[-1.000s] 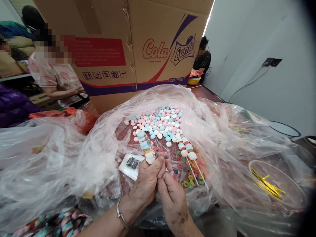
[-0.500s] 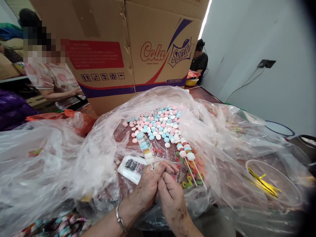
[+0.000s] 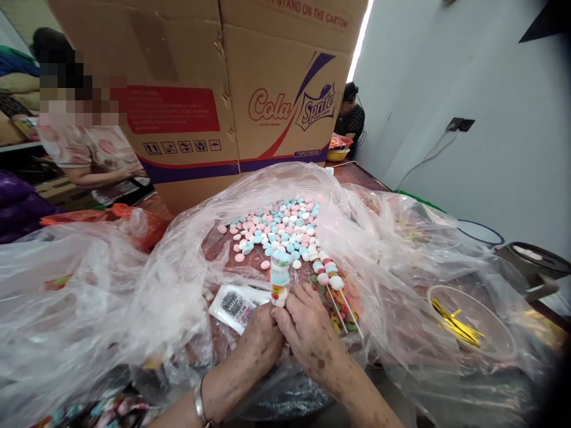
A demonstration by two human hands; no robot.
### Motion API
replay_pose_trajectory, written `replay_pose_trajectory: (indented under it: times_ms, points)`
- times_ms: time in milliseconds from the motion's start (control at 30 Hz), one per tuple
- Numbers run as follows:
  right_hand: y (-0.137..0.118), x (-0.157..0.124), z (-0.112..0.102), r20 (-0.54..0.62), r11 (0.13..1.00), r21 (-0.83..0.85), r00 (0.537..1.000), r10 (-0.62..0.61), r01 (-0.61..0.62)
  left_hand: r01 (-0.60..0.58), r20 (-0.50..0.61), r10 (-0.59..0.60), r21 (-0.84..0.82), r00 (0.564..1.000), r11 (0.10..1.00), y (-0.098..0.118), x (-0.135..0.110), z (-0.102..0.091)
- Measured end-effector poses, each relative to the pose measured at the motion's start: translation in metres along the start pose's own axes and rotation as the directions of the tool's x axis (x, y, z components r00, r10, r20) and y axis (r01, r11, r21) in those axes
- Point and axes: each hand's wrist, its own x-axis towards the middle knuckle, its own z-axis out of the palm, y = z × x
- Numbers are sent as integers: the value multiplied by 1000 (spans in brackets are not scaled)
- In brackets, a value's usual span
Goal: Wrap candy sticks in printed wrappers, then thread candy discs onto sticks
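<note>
Two hands meet low centre, fingertips together at the foot of one candy stick — a stack of blue, white and coloured tablets in a clear sleeve, standing near upright over the plastic sheet. Left hand, bangle at the wrist, is closed round the sleeve's lower end from below. Right hand pinches the same spot from above, thumb and forefinger tight on it. Neither hand is open. Judged step: gathering or twisting shut the sleeve's neck under the stack. Cannot tell whether a tie is already on, as the fingers hide it. As I read it, the next move calls for one hand to keep the neck pinched so the tablets don't slide out while the other does the fastening. Gold ties lie in a clear bowl well to the right, a reach across the sheet. Just right of the hands: two bare sticks of tablets on white stems, lying on ring sweets. Beyond: loose tablets, pink, blue and white, spread on the sheet. Printed packet just left of the hands. Carton stands behind. One person at far left, another seated by the wall — both apart from this work.
</note>
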Motion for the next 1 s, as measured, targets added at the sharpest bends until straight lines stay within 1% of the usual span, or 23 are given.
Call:
replay_pose_trajectory:
  times_ms: [100, 167, 200, 267, 300, 333, 367, 433, 467, 500, 533, 567, 633, 700, 733, 767, 800, 833, 867, 900, 933, 967, 1000]
  points:
    - [3, 2, 4, -50, 998, 53, 998, -39, 42, -60, 69, 55, 79, 996, 995, 9, -4, -3]
    - [6, 4, 5, -66, 998, 40, 997, -36, 39, -133, 202, 100, 158, 974, 978, 21, -12, -8]
    - [9, 4, 5, -73, 999, 16, 997, -37, 38, -177, 295, 110, 212, 949, 961, 30, -18, -13]
    - [14, 3, 4, -72, 995, -71, 994, -76, 71, -246, 486, 51, 346, 872, 905, 49, -31, -24]
    - [17, 2, 4, -66, 985, -137, 991, -114, 104, -269, 542, 4, 410, 840, 871, 59, -37, -31]
    - [18, 1, 2, -56, 968, -203, 985, -163, 149, -288, 569, -13, 437, 822, 852, 68, -42, -38]
    - [18, 1, 1, -39, 944, -259, 974, -221, 204, -313, 555, 32, 419, 831, 852, 75, -45, -45]
    - [15, 0, -2, -3, 890, -322, 939, -343, 324, -382, 406, 200, 437, 892, 814, 86, -42, -56]
    - [11, 1, -4, 0, 864, -330, 916, -402, 379, -390, 334, 251, 467, 909, 793, 88, -37, -61]
    - [8, 1, -6, -1, 842, -327, 891, -454, 429, -384, 309, 255, 489, 916, 784, 89, -29, -65]
    - [4, 2, -8, -8, 823, -326, 870, -494, 465, -361, 346, 204, 488, 916, 795, 88, -19, -68]
    - [0, 2, -10, -15, 811, -329, 855, -518, 485, -331, 440, 116, 450, 890, 830, 86, -9, -71]
    - [-4, 2, -14, -10, 799, -332, 846, -534, 501, -241, 651, -19, 309, 759, 920, 79, 9, -74]
    - [-4, -1, -17, 33, 795, -329, 848, -530, 510, -75, 740, -106, 208, 664, 975, 71, 20, -74]
    - [-3, -3, -18, 52, 796, -328, 851, -523, 509, 3, 757, -147, 188, 636, 982, 67, 23, -73]
    - [-1, -6, -18, 80, 798, -331, 858, -507, 503, 42, 767, -174, 189, 617, 981, 63, 24, -72]
    - [1, -9, -18, 121, 802, -339, 868, -482, 492, 23, 771, -177, 206, 612, 978, 60, 24, -70]
    - [4, -11, -18, 164, 805, -352, 878, -449, 478, -55, 765, -150, 235, 627, 970, 56, 22, -68]
    - [6, -13, -18, 205, 809, -369, 889, -409, 458, -179, 747, -94, 277, 658, 944, 53, 21, -66]
    - [10, -14, -18, 247, 814, -382, 897, -367, 438, -321, 721, -19, 332, 692, 887, 49, 19, -65]
    - [13, -14, -18, 294, 822, -384, 900, -323, 420, -447, 696, 55, 397, 716, 802, 44, 17, -63]
    - [17, -14, -19, 346, 839, -368, 897, -275, 400, -551, 675, 128, 460, 726, 696, 39, 15, -61]
    - [21, -13, -20, 398, 860, -346, 889, -226, 374, -638, 667, 203, 511, 717, 575, 34, 13, -60]
